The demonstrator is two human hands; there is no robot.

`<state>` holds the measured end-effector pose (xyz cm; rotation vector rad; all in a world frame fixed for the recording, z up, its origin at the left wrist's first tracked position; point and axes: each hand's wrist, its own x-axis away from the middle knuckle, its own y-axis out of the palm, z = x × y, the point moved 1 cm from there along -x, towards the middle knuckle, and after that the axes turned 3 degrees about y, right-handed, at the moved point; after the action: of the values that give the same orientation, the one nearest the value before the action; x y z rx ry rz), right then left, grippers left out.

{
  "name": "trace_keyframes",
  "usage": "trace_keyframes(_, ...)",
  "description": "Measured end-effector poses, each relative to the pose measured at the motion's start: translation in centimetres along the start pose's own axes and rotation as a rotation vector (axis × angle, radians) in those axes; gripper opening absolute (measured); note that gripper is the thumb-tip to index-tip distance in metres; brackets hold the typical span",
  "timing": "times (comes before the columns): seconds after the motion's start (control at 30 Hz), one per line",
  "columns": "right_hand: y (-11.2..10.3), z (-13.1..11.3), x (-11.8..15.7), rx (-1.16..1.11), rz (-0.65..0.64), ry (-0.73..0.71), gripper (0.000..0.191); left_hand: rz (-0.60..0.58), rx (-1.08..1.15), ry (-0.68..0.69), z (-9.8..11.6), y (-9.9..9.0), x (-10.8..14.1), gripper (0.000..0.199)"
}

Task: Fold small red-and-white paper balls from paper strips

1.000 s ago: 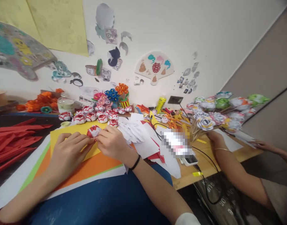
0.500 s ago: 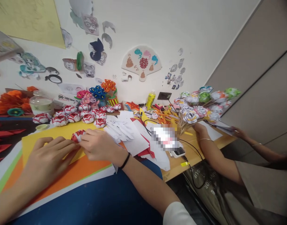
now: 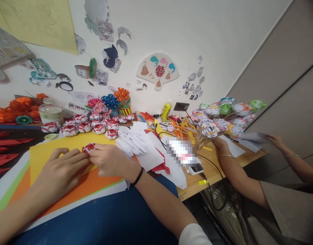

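Red-and-white paper flower pinched between two hands

Over the yellow sheet (image 3: 47,149) on the bench (image 3: 214,156), the flower (image 3: 88,148) sits between the closed fingertips of the left hand (image 3: 64,166) and right hand (image 3: 107,160). Similar flowers (image 3: 99,128) cluster behind, toward the back edge. Near the right edge, a co-worker's hand (image 3: 276,141) holds a white sheet (image 3: 255,137).

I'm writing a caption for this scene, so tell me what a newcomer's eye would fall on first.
Probably the cluster of red-and-white flowers behind the yellow sheet, with a matching flower in front of them, held between the left hand and the right hand. Next might come the bunch of pale stemmed flowers on the picture's right, then the white fan on the wall.
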<state>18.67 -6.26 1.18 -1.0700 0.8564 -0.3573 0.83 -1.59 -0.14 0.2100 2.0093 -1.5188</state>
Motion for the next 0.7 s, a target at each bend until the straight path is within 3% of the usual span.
trace_keyframes(0.23, 0.24, -0.03, 0.00, -0.013, -0.012, -0.026, 0.012, -0.048, -0.096, 0.083, -0.21, 0.03, 0.14, 0.016)
trace_keyframes(0.7, 0.72, 0.11, 0.03, -0.016, -0.097, -0.042, 0.012, -0.102, -0.098, 0.060, 0.33, 0.00, -0.06, 0.021)
